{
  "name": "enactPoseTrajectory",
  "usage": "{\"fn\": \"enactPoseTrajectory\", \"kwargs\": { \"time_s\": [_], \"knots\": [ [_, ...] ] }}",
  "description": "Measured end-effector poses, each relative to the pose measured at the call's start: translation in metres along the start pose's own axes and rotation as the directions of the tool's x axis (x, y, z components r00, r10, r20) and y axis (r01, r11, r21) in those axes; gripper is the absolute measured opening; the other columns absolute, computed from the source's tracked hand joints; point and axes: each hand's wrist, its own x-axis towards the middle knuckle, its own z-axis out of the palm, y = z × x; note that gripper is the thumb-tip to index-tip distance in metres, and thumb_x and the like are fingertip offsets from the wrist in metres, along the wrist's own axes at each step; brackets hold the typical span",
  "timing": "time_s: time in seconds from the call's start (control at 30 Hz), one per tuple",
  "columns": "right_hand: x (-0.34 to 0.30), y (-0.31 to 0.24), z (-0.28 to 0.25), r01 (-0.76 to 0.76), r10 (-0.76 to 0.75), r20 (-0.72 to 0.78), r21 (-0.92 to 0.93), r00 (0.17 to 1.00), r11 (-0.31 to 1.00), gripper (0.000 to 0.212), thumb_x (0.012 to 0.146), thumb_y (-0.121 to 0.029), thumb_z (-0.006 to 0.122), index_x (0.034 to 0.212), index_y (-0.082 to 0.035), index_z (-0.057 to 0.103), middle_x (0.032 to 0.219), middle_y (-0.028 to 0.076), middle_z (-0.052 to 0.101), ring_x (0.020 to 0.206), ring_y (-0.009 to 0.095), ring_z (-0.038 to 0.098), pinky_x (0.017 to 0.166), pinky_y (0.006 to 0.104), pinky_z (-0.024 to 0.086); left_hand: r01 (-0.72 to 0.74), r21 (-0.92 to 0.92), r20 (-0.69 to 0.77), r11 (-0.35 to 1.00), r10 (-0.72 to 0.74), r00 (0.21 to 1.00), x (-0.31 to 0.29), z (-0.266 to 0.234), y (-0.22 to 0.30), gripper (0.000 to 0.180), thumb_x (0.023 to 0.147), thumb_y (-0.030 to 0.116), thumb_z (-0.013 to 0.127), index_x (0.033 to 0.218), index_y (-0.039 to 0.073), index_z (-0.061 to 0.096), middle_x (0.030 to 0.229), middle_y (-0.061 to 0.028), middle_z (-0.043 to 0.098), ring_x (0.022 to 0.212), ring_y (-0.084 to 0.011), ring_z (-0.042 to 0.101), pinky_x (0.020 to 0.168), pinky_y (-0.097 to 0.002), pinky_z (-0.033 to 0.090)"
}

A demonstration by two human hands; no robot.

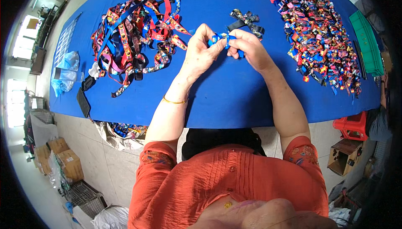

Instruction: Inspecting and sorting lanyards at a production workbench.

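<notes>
My left hand (199, 52) and my right hand (251, 49) meet above the middle of the blue table. Between their pinched fingers is a bright blue patterned ribbon (215, 39), bunched or folded small. A blue end of it shows under the right fingers; the rest is hidden by my hands. Just beyond the right hand lie dark patterned ribbon strips (248, 23), crossing each other. To the left of my left hand spreads a loose, tangled heap of long printed ribbons (125, 36) in red, blue, black and pink.
Many small colourful ribbon pieces (312, 32) lie in dense rows on the right of the blue table (226, 99). Beyond them sits a green crate (366, 42). A blue plastic bag (67, 72) and a dark flat object (83, 102) rest at the left edge. A red stool (351, 125) stands on the floor.
</notes>
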Motion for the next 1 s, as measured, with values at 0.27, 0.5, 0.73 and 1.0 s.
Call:
{"fn": "enactPoseTrajectory", "kwargs": {
  "time_s": [0.27, 0.5, 0.73, 1.0],
  "knots": [
    [-0.002, -0.004, 0.003, 0.020, -0.018, 0.022, -0.085, 1.000, 0.996, 0.015, 0.092, -0.018, 0.059, 0.100, -0.005, 0.061, 0.080, -0.001, 0.059, 0.069, 0.005, 0.051, 0.063, 0.0210, 0.041, -0.114, 0.165, -0.018, 0.980, 0.119, 0.993, 0.004, -0.004, -0.016, 0.028, 0.091, 0.010, 0.070, 0.086, 0.010, 0.043, 0.072, 0.0033, 0.052, 0.056, -0.0020, 0.043, 0.046, -0.0191, 0.033],
    [-0.001, -0.004, 0.004, 0.035, -0.033, 0.025, -0.098, 0.999, 0.995, 0.014, 0.094, -0.018, 0.057, 0.099, -0.006, 0.060, 0.080, -0.002, 0.058, 0.070, 0.004, 0.051, 0.065, 0.0208, 0.041, 0.047, -0.111, 0.025, 0.993, -0.045, 0.999, 0.000, -0.004, 0.001, 0.027, 0.090, 0.010, 0.071, 0.086, 0.010, 0.044, 0.071, 0.0024, 0.051, 0.050, -0.0035, 0.041, 0.041, -0.0206, 0.030],
    [0.002, 0.004, -0.002, 0.051, -0.050, 0.020, -0.075, 0.999, 0.996, 0.014, 0.093, -0.020, 0.060, 0.091, -0.006, 0.058, 0.080, -0.003, 0.057, 0.070, 0.005, 0.052, 0.062, 0.0215, 0.043, 0.010, 0.036, 0.085, 0.999, -0.013, 0.996, 0.001, -0.010, 0.002, 0.028, 0.089, 0.009, 0.073, 0.083, 0.010, 0.045, 0.073, 0.0030, 0.053, 0.064, -0.0019, 0.046, 0.052, -0.0196, 0.037],
    [0.001, 0.005, -0.004, 0.031, -0.026, 0.087, -0.054, 0.996, 0.998, 0.019, 0.096, -0.020, 0.059, 0.104, -0.004, 0.060, 0.083, -0.001, 0.059, 0.071, 0.005, 0.052, 0.066, 0.0216, 0.042, -0.177, 0.208, -0.032, 0.962, 0.188, 0.982, 0.002, -0.001, -0.006, 0.024, 0.087, 0.002, 0.071, 0.083, 0.007, 0.047, 0.085, -0.0028, 0.061, 0.082, -0.0067, 0.054, 0.073, -0.0236, 0.046]
  ]
}}
